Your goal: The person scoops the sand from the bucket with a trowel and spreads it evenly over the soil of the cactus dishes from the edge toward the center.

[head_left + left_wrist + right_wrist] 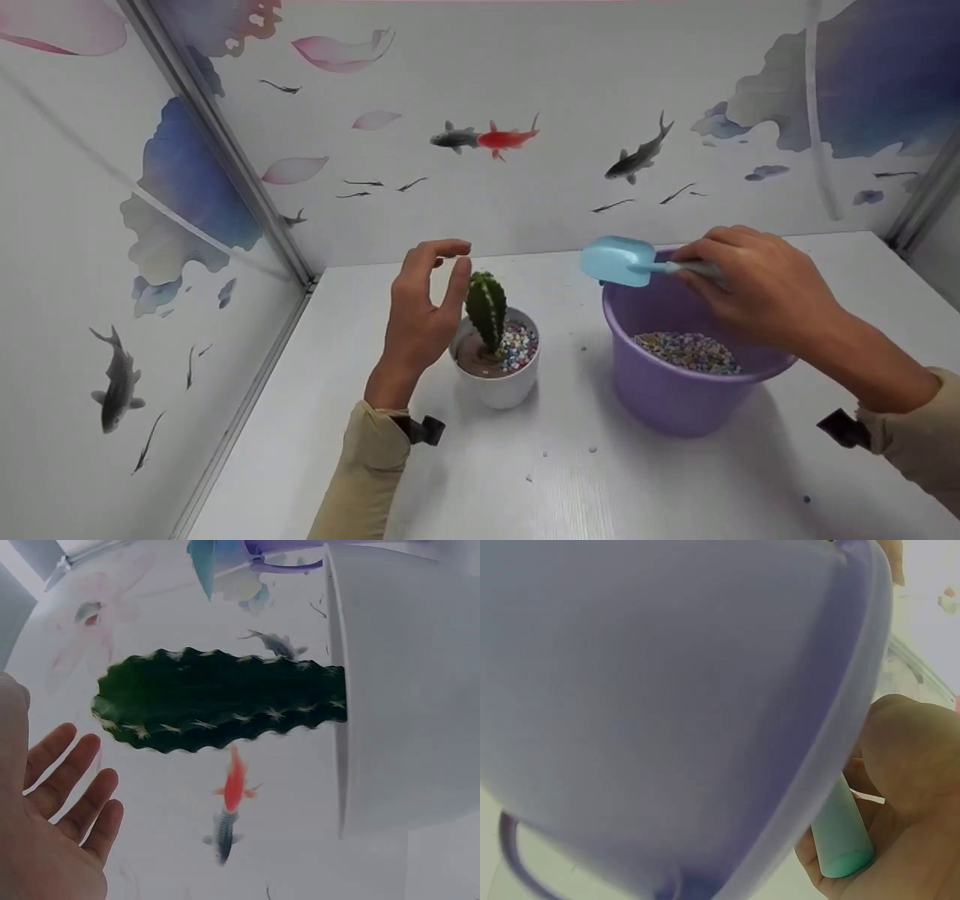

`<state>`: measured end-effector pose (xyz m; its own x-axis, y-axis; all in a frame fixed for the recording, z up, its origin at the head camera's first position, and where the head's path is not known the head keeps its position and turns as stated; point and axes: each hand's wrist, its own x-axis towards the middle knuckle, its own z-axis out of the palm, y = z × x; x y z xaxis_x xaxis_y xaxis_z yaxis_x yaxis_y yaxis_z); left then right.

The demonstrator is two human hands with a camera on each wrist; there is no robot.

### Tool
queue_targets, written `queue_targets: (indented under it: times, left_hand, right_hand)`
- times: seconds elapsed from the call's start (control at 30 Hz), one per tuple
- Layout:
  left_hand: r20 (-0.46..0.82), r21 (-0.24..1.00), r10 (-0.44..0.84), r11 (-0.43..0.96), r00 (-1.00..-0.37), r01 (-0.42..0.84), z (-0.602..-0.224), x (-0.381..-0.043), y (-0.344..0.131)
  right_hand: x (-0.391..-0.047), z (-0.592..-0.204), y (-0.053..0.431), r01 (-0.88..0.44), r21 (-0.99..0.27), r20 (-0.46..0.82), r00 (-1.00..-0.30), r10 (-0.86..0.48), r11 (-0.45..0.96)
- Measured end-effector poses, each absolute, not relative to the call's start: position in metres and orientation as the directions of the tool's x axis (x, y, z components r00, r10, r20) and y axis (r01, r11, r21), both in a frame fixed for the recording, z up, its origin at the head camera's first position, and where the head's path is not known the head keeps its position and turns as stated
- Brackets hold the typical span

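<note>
A ridged green cactus (486,304) stands upright in a white pot (499,391). Colourful pebbles (519,346) cover the right part of the pot's top; the left part shows a brown surface. My left hand (421,307) is beside the cactus, thumb and fingers apart; in the left wrist view its fingers (75,795) hold nothing. My right hand (765,285) grips the grey-white handle of a small light-blue trowel (616,261) over the purple bucket (675,405). In the right wrist view the handle (841,836) lies in the palm. Whether the blade holds pebbles, I cannot tell.
More coloured pebbles (690,352) lie inside the bucket. A few stray pebbles (592,449) are scattered on the white table (570,502). Panels painted with fish and petals enclose the back wall (525,202) and left side.
</note>
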<state>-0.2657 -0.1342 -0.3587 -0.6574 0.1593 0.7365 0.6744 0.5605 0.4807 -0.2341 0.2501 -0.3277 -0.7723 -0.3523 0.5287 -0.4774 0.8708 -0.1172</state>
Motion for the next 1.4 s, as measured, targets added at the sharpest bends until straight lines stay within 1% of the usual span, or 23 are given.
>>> queue_targets:
  times: [0.23, 0.4, 0.6, 0.77, 0.9, 1.07, 1.2, 1.4]
  left_hand:
    - [0.76, 0.41, 0.233, 0.552, -0.606, 0.726, -0.344, -0.255, -0.119]
    - [0.763, 0.343, 0.301, 0.561, -0.572, 0.753, -0.338, -0.249, -0.104]
    - [0.745, 0.241, 0.401, 0.584, -0.533, 0.775, -0.338, -0.245, -0.087]
    - [0.723, 0.198, 0.462, 0.574, -0.514, 0.795, -0.341, -0.243, -0.071]
    - [0.712, 0.227, 0.486, 0.524, -0.507, 0.821, -0.344, -0.242, -0.057]
    - [0.679, 0.31, 0.528, 0.423, -0.51, 0.851, -0.355, -0.245, -0.039]
    - [0.636, 0.386, 0.55, 0.381, -0.541, 0.84, -0.369, -0.249, -0.027]
    - [0.597, 0.511, 0.538, 0.318, -0.596, 0.799, -0.393, -0.26, -0.013]
  right_hand:
    - [-0.225, -0.334, 0.279, -0.435, -0.115, 0.498, -0.803, -0.327, 0.893]
    - [-0.225, -0.338, 0.293, -0.413, -0.09, 0.474, -0.818, -0.325, 0.906]
    - [-0.232, -0.343, 0.299, -0.437, -0.062, 0.434, -0.822, -0.37, 0.897]
    - [-0.238, -0.346, 0.299, -0.449, -0.02, 0.397, -0.823, -0.405, 0.893]
    - [-0.241, -0.347, 0.298, -0.447, 0.002, 0.37, -0.831, -0.417, 0.894]
    - [-0.243, -0.348, 0.297, -0.439, 0.03, 0.345, -0.839, -0.421, 0.898]
    - [-0.245, -0.348, 0.293, -0.436, 0.069, 0.346, -0.833, -0.431, 0.897]
    - [-0.247, -0.351, 0.288, -0.443, 0.181, 0.386, -0.789, -0.478, 0.878]
